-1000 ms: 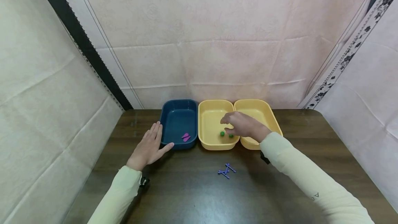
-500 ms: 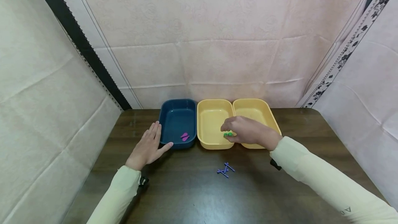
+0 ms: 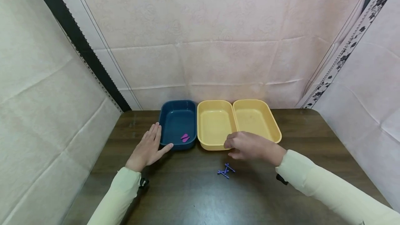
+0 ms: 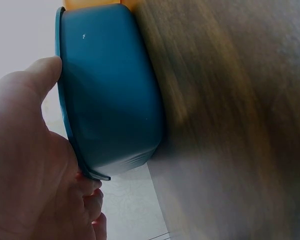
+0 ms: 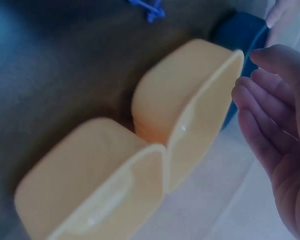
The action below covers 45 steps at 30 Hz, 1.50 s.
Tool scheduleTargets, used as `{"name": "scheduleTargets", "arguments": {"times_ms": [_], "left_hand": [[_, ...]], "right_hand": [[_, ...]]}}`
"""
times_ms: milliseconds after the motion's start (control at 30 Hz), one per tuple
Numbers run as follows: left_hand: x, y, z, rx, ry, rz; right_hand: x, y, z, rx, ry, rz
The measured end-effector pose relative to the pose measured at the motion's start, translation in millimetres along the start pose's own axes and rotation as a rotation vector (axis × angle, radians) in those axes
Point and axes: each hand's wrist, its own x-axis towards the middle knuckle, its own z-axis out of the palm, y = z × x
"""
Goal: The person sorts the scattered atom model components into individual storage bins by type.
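My left hand (image 3: 148, 147) rests along the near left corner of a dark blue tray (image 3: 160, 116), fingers straight, thumb against its front rim (image 4: 63, 100). Two small pink pieces (image 3: 185, 138) lie inside that tray. My right hand (image 3: 243, 145), fingers curled toward the thumb, is over the front right corner of the middle yellow tray (image 3: 200, 124). The small green round pieces, last seen between its thumb and fingers, are hidden now; no green shows in the visible part of that tray. Several purple stick-like pieces (image 3: 225, 172) lie on the table just in front of this hand.
A second yellow tray (image 3: 267, 121) stands against the middle one on its right. All the trays line up at the far edge of the brown wooden table (image 3: 193, 190). Pale cloth walls (image 3: 218, 61) enclose the back and both sides.
My right hand has closed its fingers on the green pieces and drawn back toward the tray's front rim; the green pieces have gone out of sight. My left hand has stayed in place.
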Motion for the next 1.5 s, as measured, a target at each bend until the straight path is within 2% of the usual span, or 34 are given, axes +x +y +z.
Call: {"name": "scheduleTargets", "arguments": {"times_ms": [267,567,1067,1333,1500], "left_hand": [[0.1,-0.2,-0.3,0.008,0.019,0.004],[-0.7,0.7,-0.7,0.009,0.015,0.003],[-1.2,0.8,-1.1,0.008,0.005,0.0],[-0.5,-0.3,0.1,0.008,0.002,0.002],[-0.3,0.0,0.1,0.009,0.012,0.007]], "right_hand": [[-7,-7,16,0.022,-0.091,0.036],[-17,-8,38,0.09,-0.113,0.087],[-30,-7,74,0.204,-0.063,0.207],[-31,-8,84,0.225,-0.025,0.276],[-29,-9,86,0.276,-0.024,0.333]]}}
